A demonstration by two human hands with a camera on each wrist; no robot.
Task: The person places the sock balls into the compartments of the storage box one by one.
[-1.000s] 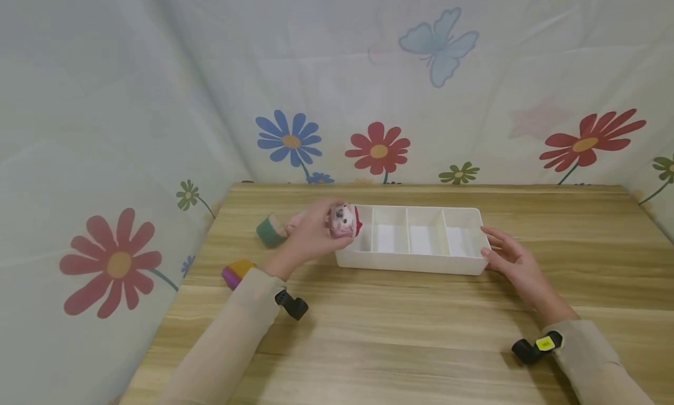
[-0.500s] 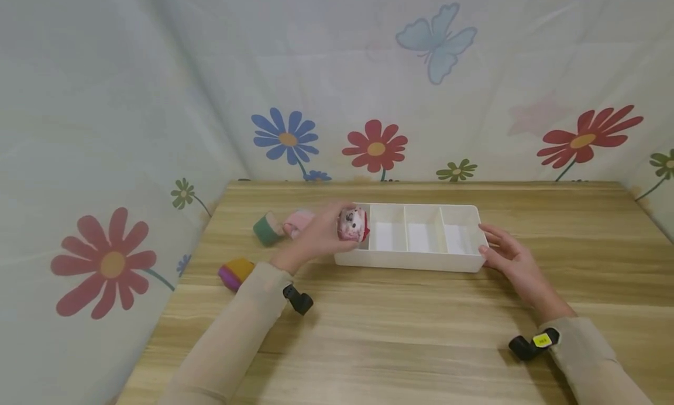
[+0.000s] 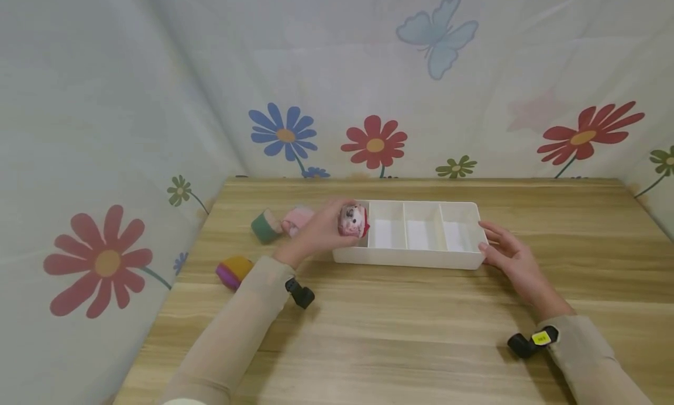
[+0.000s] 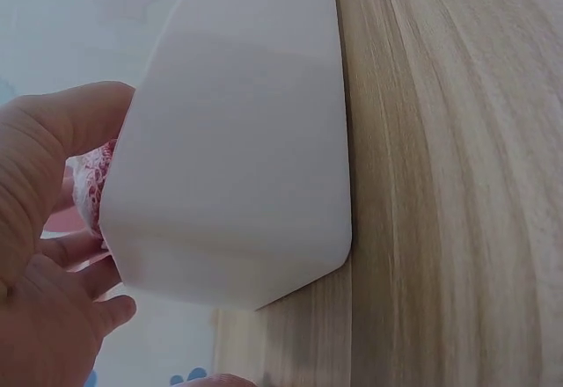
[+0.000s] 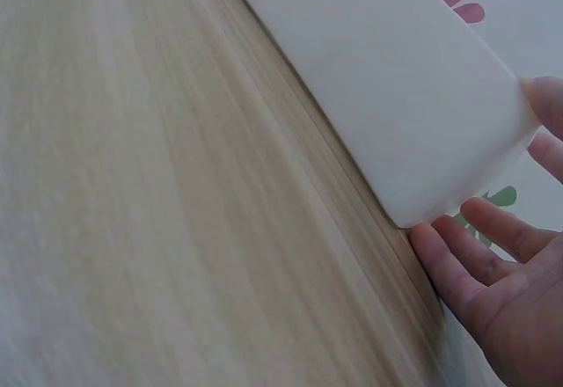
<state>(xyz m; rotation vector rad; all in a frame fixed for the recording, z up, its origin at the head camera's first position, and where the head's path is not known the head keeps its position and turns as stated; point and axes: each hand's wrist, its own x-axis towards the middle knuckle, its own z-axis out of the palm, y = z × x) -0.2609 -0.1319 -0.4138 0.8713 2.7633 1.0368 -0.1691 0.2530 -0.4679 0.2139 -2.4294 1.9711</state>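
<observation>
My left hand (image 3: 321,234) holds a small pink-and-white toy with an animal face (image 3: 353,221) and a red edge on its right. The toy is at the leftmost compartment of a white four-sided divided box (image 3: 411,257), its lower part hidden by the front wall. In the left wrist view, thumb and fingers curve round the mottled red-and-white toy (image 4: 91,185) at the box rim. Relaxed fingers of my right hand (image 3: 513,261) touch the box's right end; the right wrist view shows the fingertips (image 5: 427,236) against the end wall (image 5: 440,176).
Left of the box lie a green-and-beige piece (image 3: 265,227) and a pink object (image 3: 298,219), partly behind the left hand. Nearer stands a yellow-and-purple piece (image 3: 233,271) beside the left sleeve. A flowered curtain (image 3: 316,71) rises behind the wooden table (image 3: 411,335).
My left hand has moved the toy slightly right and lower, from the box's left end into line with the leftmost compartment. The right hand keeps its place at the right end.
</observation>
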